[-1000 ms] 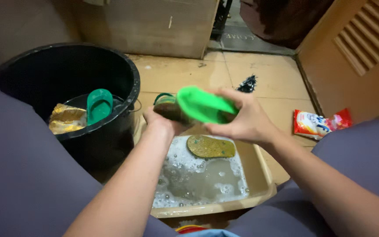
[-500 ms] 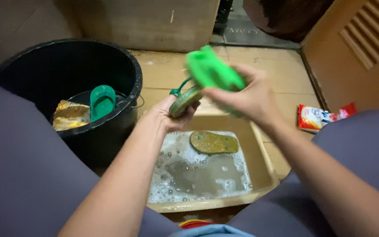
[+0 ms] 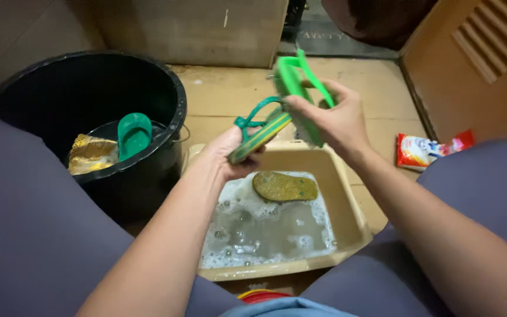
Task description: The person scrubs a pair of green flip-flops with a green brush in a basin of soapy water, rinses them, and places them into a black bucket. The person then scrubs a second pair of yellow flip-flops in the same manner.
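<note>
A small flip-flop (image 3: 260, 132) with green straps and a striped sole edge is held on its side above the far rim of the tub (image 3: 347, 202), the fingers of the left hand (image 3: 228, 155) being clamped around its lower end. A bright green scrubbing brush (image 3: 298, 88) is gripped by the right hand (image 3: 335, 120), whose fingers are closed over its back, and its bristle side is pressed against the upper end of the flip-flop. Both are kept clear of the water, over the gap between the tub and the tiled floor (image 3: 236, 97). In the tub, grey soapy water (image 3: 265, 226) is seen, with a second flip-flop (image 3: 284, 186) lying sole up at the far side, close to the rim. A black bucket (image 3: 174, 105) is set just left of the tub, its edge nearly touching the tub's corner; inside it a green flip-flop (image 3: 133, 134) and a gold wrapper (image 3: 89, 154) are seen. A red and white packet (image 3: 429, 151) is left on the tiles to the right, well apart from the tub. Open tile is left beyond the hands, up to a wooden cabinet (image 3: 206, 29).
</note>
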